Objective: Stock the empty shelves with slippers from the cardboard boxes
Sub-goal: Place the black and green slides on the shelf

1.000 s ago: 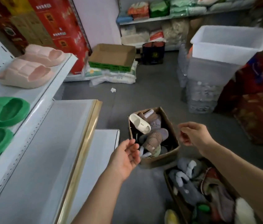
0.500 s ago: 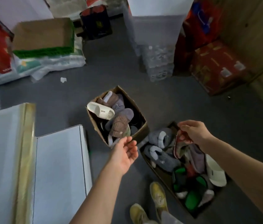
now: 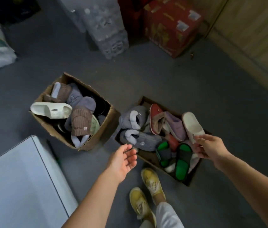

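Below, two open boxes of slippers sit on the floor: the right box (image 3: 148, 157) holds a white slipper (image 3: 193, 125) along its far right side, long axis running away from me and slightly left, heel end nearest. My right hand (image 3: 209, 148), fingers loosely curled and holding nothing, hovers just at that heel, its fingertips (image 3: 195, 138) seemingly touching it; my left hand (image 3: 122, 161), palm up and relaxed, is empty beside the box's near-left edge, farther off. The left box (image 3: 97, 135) lies beyond. The white shelf (image 3: 23, 175) waits at lower left.
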A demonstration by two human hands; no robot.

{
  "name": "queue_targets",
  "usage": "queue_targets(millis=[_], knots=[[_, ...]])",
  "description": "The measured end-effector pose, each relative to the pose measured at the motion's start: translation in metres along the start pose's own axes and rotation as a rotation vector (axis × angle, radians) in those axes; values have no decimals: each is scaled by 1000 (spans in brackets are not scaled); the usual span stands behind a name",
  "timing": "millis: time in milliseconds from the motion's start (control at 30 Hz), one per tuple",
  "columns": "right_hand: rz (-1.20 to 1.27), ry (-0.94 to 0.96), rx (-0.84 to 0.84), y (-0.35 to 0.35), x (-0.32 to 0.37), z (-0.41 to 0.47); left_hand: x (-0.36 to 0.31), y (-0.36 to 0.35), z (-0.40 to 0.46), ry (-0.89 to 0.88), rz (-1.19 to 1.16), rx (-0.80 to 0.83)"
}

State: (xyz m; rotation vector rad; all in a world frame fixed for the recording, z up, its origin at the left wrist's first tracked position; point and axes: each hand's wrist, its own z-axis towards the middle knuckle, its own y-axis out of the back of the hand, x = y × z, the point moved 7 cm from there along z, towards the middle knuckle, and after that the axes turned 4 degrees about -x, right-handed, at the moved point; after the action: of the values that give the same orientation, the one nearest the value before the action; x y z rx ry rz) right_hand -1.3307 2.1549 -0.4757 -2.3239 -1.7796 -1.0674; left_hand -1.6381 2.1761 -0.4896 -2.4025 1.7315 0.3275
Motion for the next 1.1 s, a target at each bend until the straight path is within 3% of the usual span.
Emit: queue_targets(millis=[267,467,567,767,833,900,1000,1100], knots=[[52,-219,-83,32,-161,68,91,-39,90,61,235,-21],[66,-298,-57,5,-238,142,131,-88,182,-27,506,-3],[148,-359,-69,-18,-262,181,142,-113,233,-200,675,-5],[302,-500,-157,-54,-300,238,162,-146,293,-728,1307,81],[383,-543,-205,-57,-309,247,161,-147,298,-913,1326,9],[438,-558,-239,-57,-317,254,158,-138,301,-1028,1199,-131],[458,-532,-210,-63,-327,260,166,-115,325,-783,899,-246],[401,-524,-259,-63,-329,262,185,-110,356,-437,765,-158]])
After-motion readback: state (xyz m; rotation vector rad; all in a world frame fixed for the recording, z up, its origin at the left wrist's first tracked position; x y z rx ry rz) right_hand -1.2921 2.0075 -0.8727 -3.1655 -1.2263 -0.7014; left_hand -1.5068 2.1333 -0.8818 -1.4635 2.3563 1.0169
